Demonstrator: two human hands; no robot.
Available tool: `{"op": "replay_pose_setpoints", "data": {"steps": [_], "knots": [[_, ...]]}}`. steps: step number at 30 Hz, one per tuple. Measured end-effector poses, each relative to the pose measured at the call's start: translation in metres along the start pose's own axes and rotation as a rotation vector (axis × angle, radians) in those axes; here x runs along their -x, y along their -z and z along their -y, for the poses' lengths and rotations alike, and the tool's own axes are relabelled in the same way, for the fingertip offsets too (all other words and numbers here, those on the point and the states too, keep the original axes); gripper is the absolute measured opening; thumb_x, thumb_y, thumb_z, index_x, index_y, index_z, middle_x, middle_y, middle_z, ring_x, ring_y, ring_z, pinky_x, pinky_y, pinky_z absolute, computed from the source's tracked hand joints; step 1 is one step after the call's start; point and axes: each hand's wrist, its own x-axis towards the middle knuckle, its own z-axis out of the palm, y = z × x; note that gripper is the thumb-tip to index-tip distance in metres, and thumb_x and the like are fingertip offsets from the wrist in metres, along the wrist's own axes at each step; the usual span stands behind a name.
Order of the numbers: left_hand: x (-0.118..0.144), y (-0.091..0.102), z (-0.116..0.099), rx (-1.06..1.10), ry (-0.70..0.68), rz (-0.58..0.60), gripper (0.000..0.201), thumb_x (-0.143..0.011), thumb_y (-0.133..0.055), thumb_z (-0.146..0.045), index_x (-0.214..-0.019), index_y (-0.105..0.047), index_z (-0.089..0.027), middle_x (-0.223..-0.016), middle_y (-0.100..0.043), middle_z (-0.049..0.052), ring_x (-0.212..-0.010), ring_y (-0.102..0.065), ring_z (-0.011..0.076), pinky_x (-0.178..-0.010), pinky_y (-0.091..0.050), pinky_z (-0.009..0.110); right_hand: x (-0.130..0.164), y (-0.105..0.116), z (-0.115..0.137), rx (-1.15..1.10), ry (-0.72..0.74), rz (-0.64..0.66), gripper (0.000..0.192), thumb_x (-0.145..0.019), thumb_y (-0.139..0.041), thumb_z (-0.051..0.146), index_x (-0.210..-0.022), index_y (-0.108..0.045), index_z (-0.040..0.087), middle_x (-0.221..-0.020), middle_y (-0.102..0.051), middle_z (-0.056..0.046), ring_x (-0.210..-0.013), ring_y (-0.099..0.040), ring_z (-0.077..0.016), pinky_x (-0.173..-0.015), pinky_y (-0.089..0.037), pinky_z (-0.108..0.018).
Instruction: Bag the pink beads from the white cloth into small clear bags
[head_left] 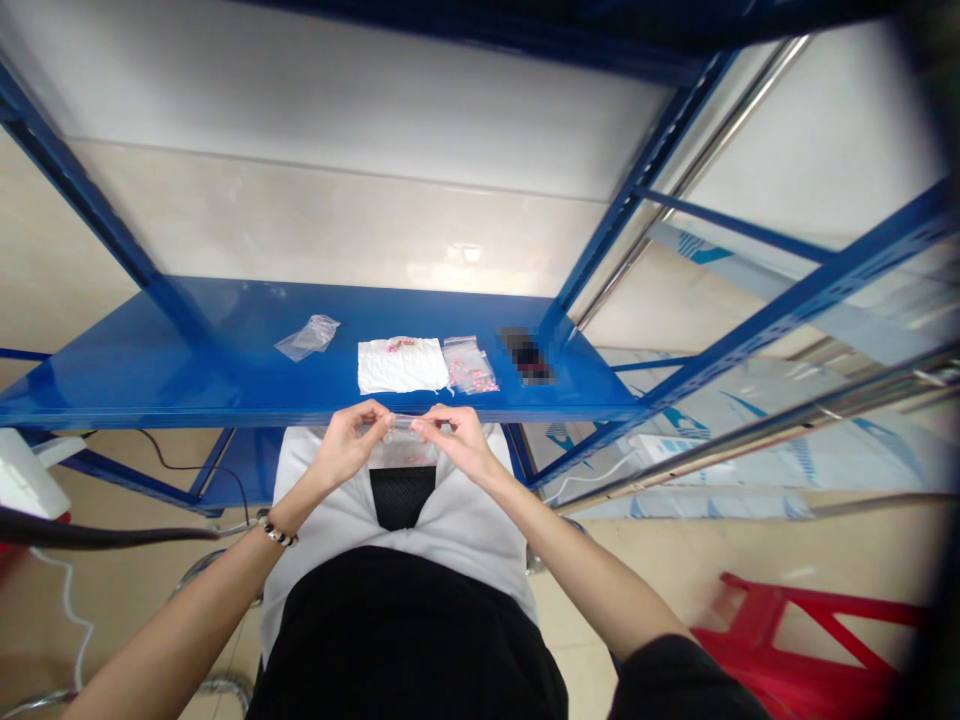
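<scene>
The left hand [346,440] and right hand [456,436] are pinching a clear zip bag's [402,452] top edge, while another bag [469,366] holding pink pieces is lying on the blue shelf [150,370].

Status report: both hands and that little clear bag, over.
Left hand and right hand both pinch top edge of small clear bag. Bag held over lap, just short of blue shelf. Nothing between hands.

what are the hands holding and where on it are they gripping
Both hands hold one small clear plastic bag: the left hand and right hand each pinch its top edge, one at either end.
</scene>
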Motion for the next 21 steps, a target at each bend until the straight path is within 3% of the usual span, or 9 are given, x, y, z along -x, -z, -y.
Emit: {"op": "replay_pose_setpoints", "data": {"steps": [6,14,21], "knots": [[0.0004,0.0032,-0.0010,-0.023,0.003,-0.044,0.026,-0.088,-0.059,-0.038,-0.077,-0.063,-0.015,-0.070,-0.063,0.002,-0.066,-0.057,0.0137,-0.065,-0.043,0.024,-0.0010,0.0024,0.0003,-0.109,-0.067,-0.006,0.024,-0.081,-0.069,0.038,-0.070,-0.073,0.016,-0.067,-0.066,-0.003,-0.064,-0.059,-0.0146,-0.062,-0.045,-0.025],[0.0038,0.0005,-0.0017,0.019,-0.023,0.080,0.024,-0.087,-0.062,-0.037,-0.078,-0.066,-0.014,-0.077,-0.066,0.004,-0.074,-0.059,0.0156,-0.072,-0.044,0.026,0.0002,-0.0013,-0.0044,-0.221,-0.138,0.047,0.023,-0.080,-0.069,0.035,-0.067,-0.070,0.016,-0.064,-0.064,-0.001,-0.062,-0.056,-0.0138,-0.062,-0.042,-0.025],[0.0074,-0.0066,-0.0043,0.048,0.026,0.102,0.027,-0.087,-0.063,-0.037,-0.075,-0.068,-0.014,-0.073,-0.069,0.005,-0.071,-0.061,0.0159,-0.068,-0.044,0.025,0.0010,-0.0032,-0.0075,-0.293,-0.185,0.074,0.020,-0.077,-0.069,0.032,-0.065,-0.070,0.016,-0.062,-0.063,-0.001,-0.063,-0.055,-0.0144,-0.063,-0.041,-0.025]]}}
